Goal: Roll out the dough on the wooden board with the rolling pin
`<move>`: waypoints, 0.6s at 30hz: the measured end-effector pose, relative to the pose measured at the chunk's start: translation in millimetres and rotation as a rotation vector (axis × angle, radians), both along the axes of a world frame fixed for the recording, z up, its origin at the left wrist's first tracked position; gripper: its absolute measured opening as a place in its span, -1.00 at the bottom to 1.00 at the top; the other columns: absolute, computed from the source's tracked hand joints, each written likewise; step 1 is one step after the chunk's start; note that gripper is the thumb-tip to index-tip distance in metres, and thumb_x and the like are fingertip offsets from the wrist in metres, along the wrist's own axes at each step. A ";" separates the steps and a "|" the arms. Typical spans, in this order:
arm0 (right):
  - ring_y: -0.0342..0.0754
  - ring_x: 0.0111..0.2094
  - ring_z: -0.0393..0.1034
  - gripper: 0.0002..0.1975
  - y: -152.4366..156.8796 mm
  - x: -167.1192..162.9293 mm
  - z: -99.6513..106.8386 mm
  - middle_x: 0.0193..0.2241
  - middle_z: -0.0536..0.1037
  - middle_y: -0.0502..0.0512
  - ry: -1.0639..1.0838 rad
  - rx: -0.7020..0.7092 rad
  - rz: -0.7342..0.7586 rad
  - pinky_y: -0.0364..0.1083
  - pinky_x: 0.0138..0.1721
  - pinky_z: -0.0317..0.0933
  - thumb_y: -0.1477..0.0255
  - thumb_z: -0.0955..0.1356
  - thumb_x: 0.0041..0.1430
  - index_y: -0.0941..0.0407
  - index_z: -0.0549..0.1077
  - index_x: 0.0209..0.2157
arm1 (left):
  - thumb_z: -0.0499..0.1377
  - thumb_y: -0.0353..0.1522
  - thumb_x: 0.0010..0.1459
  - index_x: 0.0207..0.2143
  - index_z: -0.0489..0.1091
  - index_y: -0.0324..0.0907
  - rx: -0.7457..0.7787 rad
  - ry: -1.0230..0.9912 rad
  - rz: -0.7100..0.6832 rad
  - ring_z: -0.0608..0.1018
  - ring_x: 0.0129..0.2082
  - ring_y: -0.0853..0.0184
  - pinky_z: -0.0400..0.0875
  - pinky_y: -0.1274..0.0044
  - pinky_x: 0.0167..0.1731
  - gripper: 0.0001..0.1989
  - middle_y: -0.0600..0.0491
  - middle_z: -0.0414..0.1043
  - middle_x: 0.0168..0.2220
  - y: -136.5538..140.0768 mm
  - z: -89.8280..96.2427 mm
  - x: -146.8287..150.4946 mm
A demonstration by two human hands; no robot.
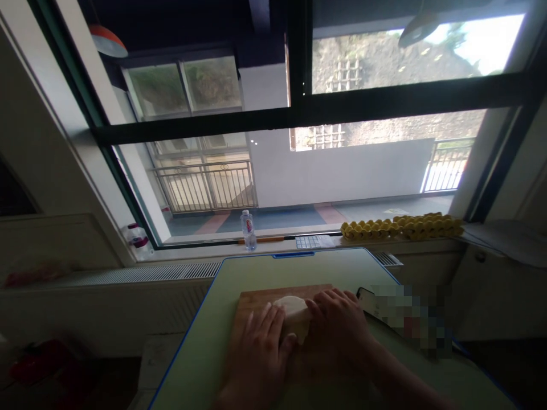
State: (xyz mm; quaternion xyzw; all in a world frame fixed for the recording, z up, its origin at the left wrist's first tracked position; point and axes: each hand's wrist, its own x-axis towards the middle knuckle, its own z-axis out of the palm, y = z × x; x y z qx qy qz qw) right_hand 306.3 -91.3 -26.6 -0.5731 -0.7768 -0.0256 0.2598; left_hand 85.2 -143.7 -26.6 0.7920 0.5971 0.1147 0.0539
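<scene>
Apparently soft, light and easily dented, the pale dough-like piece (293,306) lies on the wooden board (252,298) on the bench (200,347), best held by its edges. The left hand (264,340) rests against it, thumb and fingers apart; the right hand (339,314) curls at its right edge, grip unclear. On the windowsill (217,249), a clear bottle's (248,232) contents can't be told.

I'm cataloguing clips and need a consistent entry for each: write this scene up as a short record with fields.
Left hand: fingers resting on the left side of the dough, the left hand palm down
Right hand: the right hand at its right edge
Piece: pale, apparently dough
Under it: wooden board on a blue-edged table
Right of board: phone, partly pixelated
On sill: upright clear bottle, yellow bumpy stack
</scene>
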 end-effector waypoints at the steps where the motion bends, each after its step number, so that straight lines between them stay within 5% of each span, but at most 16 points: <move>1: 0.05 -0.12 0.52 -0.63 -0.8 -0.6 0.4 -0.24 0.69 0.06 -0.001 -0.004 0.000 0.06 -0.02 0.09 0.19 0.26 0.50 0.01 0.57 -0.33 | -0.07 -0.06 0.46 0.46 0.18 -0.12 -0.003 0.006 -0.003 0.16 0.50 0.01 0.04 0.00 0.46 -0.36 -0.05 0.10 0.48 -5.5 -4.3 0.3; 6: 0.07 -0.09 0.50 -0.65 -3.4 -3.6 0.0 -0.19 0.69 0.08 -0.019 -0.003 -0.010 0.08 0.00 0.07 0.19 0.26 0.50 0.00 0.59 -0.27 | -0.08 -0.02 0.45 0.48 0.13 -0.19 -0.003 0.025 0.040 0.09 0.52 -0.01 -0.02 -0.03 0.46 -0.29 -0.09 0.02 0.50 -4.3 -11.6 6.3; 18: 0.14 -0.02 0.46 -0.67 6.2 -1.8 -2.9 -0.11 0.65 0.12 -0.080 0.000 -0.111 0.10 -0.01 0.11 0.18 0.24 0.51 0.02 0.56 -0.20 | -0.18 -0.16 0.48 0.29 0.43 -0.03 -0.039 0.103 0.040 0.30 0.42 -0.05 0.12 -0.13 0.34 -0.45 -0.07 0.32 0.40 95.7 22.5 19.2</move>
